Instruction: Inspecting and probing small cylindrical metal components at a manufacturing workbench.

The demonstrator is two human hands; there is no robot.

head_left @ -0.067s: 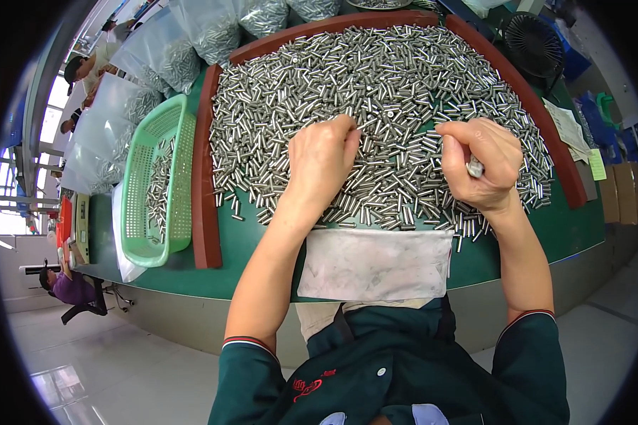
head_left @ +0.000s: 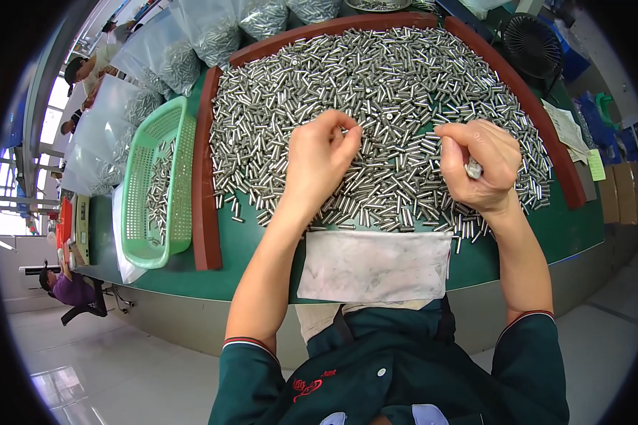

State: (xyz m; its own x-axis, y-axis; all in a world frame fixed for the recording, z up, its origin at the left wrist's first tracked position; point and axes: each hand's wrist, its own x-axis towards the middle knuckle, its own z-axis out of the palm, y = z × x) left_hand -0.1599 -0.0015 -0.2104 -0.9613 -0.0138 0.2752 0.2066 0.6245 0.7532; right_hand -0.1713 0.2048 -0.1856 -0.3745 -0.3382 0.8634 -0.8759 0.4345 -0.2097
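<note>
A wide heap of short silvery metal pins (head_left: 376, 92) covers much of the green table in front of me. My left hand (head_left: 317, 152) is over the middle of the heap, fingers curled and the thumb near the bent forefinger. Whatever lies between its fingertips, if anything, is hidden. Further right, my right hand (head_left: 483, 166) is closed in a loose fist above the pins. A silvery piece, seemingly the ends of metal pins (head_left: 473, 168), shows inside its curled fingers. A stained whitish cloth (head_left: 376, 265) lies between my forearms at the table's front edge.
Reddish-brown bars (head_left: 206, 170) frame the heap. A green plastic basket (head_left: 183, 191) with some pins stands to the left, near clear bags of pins (head_left: 179, 67). At the right are a black fan (head_left: 532, 44) and papers (head_left: 567, 129). Other people sit far left.
My left thumb has moved away from the forefinger, opening a gap between them. My right hand has barely moved and stays closed.
</note>
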